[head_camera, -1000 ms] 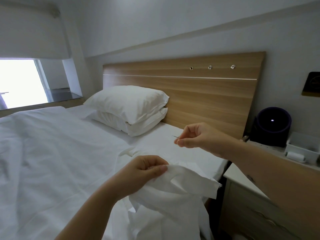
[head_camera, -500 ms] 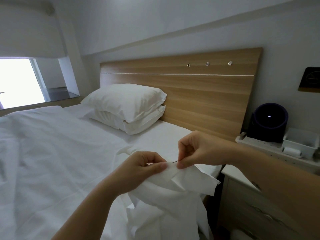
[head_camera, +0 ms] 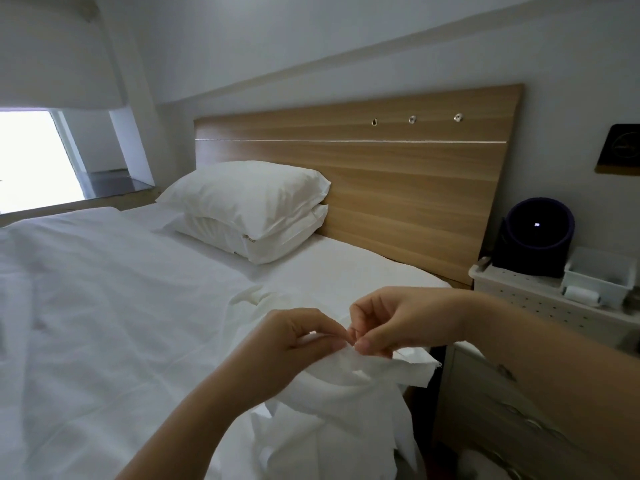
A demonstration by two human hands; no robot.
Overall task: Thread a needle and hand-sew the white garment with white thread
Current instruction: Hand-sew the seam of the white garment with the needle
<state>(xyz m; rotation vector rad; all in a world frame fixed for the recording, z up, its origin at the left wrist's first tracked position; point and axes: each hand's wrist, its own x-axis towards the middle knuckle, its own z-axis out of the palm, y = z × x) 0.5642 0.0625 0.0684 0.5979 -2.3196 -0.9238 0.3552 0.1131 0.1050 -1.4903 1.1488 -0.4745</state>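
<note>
The left hand point(head_camera: 298, 344) grips a raised fold of the crumpled white cloth garment point(head_camera: 363, 389), thumb on top and fingers curled underneath. The fold sits at the near right edge of the bed, with the rest of the cloth hanging down towards the bottom of the view. The right hand point(head_camera: 394, 323) meets it from the right, its thumb and forefinger pinched together on the same folded edge, touching the left fingertips, the other fingers curled above. A needle or thread between those fingertips is too small to make out. The wide bed with its rumpled white sheet point(head_camera: 104, 306) fills the left side. Two stacked white pillows point(head_camera: 249, 206) rest against the light wooden headboard point(head_camera: 398, 188). To the right stands a white perforated bedside shelf point(head_camera: 519, 289) carrying a dark round speaker with a small lit dot point(head_camera: 536, 240) and an open white plastic bin point(head_camera: 599, 271). A small white spool point(head_camera: 581, 294) lies just in front of the bin. A bright window point(head_camera: 31, 161) shows at far left.
</note>
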